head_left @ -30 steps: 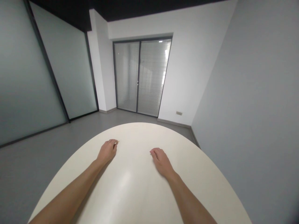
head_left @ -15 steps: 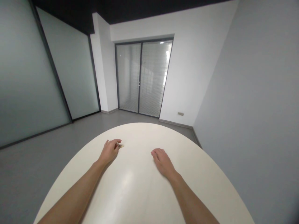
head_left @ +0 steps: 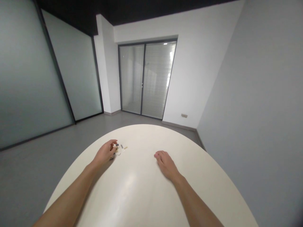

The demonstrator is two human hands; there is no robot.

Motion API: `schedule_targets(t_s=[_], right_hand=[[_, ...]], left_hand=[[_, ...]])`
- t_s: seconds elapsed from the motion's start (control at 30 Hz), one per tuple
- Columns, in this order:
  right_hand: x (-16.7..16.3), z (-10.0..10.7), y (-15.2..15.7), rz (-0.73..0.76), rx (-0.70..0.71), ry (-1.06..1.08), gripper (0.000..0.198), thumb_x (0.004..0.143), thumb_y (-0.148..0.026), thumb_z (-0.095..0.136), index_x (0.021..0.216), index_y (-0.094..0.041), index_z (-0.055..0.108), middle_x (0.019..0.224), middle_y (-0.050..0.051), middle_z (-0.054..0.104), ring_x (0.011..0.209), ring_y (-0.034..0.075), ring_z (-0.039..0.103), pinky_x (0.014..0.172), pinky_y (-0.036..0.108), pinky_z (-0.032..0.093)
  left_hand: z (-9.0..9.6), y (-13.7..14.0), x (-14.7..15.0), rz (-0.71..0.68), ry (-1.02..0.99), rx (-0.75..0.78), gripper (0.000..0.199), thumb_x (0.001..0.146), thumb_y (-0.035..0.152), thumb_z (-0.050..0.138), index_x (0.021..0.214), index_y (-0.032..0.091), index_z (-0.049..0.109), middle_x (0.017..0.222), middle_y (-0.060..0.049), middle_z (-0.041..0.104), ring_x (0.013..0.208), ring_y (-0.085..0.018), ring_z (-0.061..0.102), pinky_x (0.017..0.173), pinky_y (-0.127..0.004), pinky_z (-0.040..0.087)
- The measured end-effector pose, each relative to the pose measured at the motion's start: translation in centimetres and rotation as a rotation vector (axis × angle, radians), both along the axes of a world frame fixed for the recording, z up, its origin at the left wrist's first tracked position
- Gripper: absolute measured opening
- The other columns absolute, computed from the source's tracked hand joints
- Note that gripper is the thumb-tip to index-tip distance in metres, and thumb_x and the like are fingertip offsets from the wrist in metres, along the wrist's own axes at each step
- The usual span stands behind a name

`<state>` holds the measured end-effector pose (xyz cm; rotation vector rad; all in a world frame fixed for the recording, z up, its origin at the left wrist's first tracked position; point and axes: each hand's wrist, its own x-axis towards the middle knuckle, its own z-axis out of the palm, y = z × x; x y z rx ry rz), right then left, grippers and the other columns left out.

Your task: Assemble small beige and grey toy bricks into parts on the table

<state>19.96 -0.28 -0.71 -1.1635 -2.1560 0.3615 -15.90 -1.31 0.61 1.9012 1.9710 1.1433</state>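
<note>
My left hand (head_left: 105, 151) is over the left part of the round white table (head_left: 142, 195), its fingers curved and apart. Small loose pieces (head_left: 119, 154), pale and whitish, lie by its fingertips and partly under it. Among them are a dark grey piece (head_left: 121, 146) and a yellowish one (head_left: 126, 147); their exact kind is too small to tell. Another dark piece (head_left: 117, 144) shows close to the index fingertip. To the right, my right hand (head_left: 165, 162) rests palm down on the tabletop, fingers curled together with the thumb alongside. Nothing shows in it.
Beyond the table's curved far edge is grey floor (head_left: 94, 126). Frosted glass panels (head_left: 71, 69) stand at the left, a framed glass door with blinds (head_left: 153, 78) at the back. A grey wall (head_left: 255, 94) runs along the right, with a socket plate (head_left: 184, 115) low on the back wall.
My left hand has moved left and a little toward me, and its fingers have parted. Several small pieces now lie exposed where only a bit showed before. My right hand has stayed in place.
</note>
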Motion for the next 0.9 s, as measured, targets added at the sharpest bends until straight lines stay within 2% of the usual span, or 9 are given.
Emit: schedule_targets(t_s=[0.13, 0.23, 0.33, 0.43, 0.53, 0.73, 0.9], right_hand=[[0.0, -0.1, 0.1, 0.005, -0.003, 0.002, 0.037, 0.104, -0.04, 0.032, 0.098, -0.02, 0.063, 0.104, 0.007, 0.065, 0.102, 0.021, 0.055, 0.095, 0.034, 0.039], [-0.1, -0.3, 0.2, 0.005, -0.001, 0.008, 0.036, 0.104, -0.039, 0.033, 0.097, -0.021, 0.063, 0.105, 0.007, 0.066, 0.102, 0.021, 0.055, 0.095, 0.034, 0.039], [-0.1, -0.4, 0.2, 0.006, 0.003, 0.011, 0.036, 0.104, -0.038, 0.033, 0.095, -0.021, 0.063, 0.103, 0.006, 0.066, 0.101, 0.021, 0.055, 0.094, 0.033, 0.039], [-0.1, -0.3, 0.2, 0.004, 0.002, 0.008, 0.035, 0.104, -0.038, 0.034, 0.096, -0.021, 0.063, 0.103, 0.006, 0.066, 0.101, 0.021, 0.055, 0.094, 0.033, 0.039], [0.0, -0.2, 0.2, -0.004, -0.001, 0.006, 0.036, 0.104, -0.039, 0.033, 0.098, -0.021, 0.063, 0.105, 0.007, 0.065, 0.103, 0.021, 0.054, 0.095, 0.034, 0.038], [-0.1, -0.1, 0.5, -0.025, 0.009, -0.027, 0.038, 0.104, -0.039, 0.031, 0.093, -0.02, 0.062, 0.099, 0.006, 0.065, 0.098, 0.02, 0.054, 0.092, 0.033, 0.039], [-0.1, 0.2, 0.7, -0.049, 0.015, -0.043, 0.038, 0.104, -0.038, 0.032, 0.09, -0.02, 0.062, 0.094, 0.006, 0.065, 0.095, 0.02, 0.054, 0.089, 0.032, 0.039]], left_hand=[[-1.0, 0.3, -0.7, -0.018, 0.056, -0.038, 0.046, 0.08, 0.027, 0.046, 0.121, 0.016, 0.061, 0.118, -0.011, 0.069, 0.103, -0.022, 0.065, 0.092, -0.035, 0.051], [-1.8, 0.6, -1.0, -0.047, 0.147, 0.005, 0.047, 0.081, 0.028, 0.044, 0.123, 0.013, 0.061, 0.126, -0.014, 0.065, 0.117, -0.025, 0.059, 0.104, -0.039, 0.044], [-2.5, 0.8, -1.0, -0.054, 0.234, 0.023, 0.053, 0.086, 0.042, 0.047, 0.129, 0.013, 0.059, 0.142, -0.015, 0.054, 0.132, -0.029, 0.047, 0.113, -0.043, 0.035], [-3.0, 0.9, -0.5, -0.055, 0.331, -0.064, 0.071, 0.085, 0.061, 0.049, 0.141, 0.018, 0.05, 0.153, -0.013, 0.042, 0.141, -0.033, 0.037, 0.116, -0.047, 0.029], [-2.9, 1.0, 0.6, -0.033, 0.426, -0.12, 0.08, 0.083, 0.07, 0.047, 0.147, 0.022, 0.043, 0.155, -0.013, 0.038, 0.143, -0.034, 0.033, 0.116, -0.048, 0.027], [-1.9, 1.6, 3.2, 0.066, 0.458, -0.157, 0.069, 0.086, 0.066, 0.045, 0.142, 0.025, 0.05, 0.148, -0.014, 0.047, 0.136, -0.034, 0.04, 0.111, -0.052, 0.028], [-1.4, 2.4, 5.0, 0.146, 0.416, -0.188, 0.063, 0.084, 0.068, 0.046, 0.132, 0.03, 0.059, 0.146, -0.018, 0.048, 0.133, -0.042, 0.039, 0.104, -0.067, 0.025]])
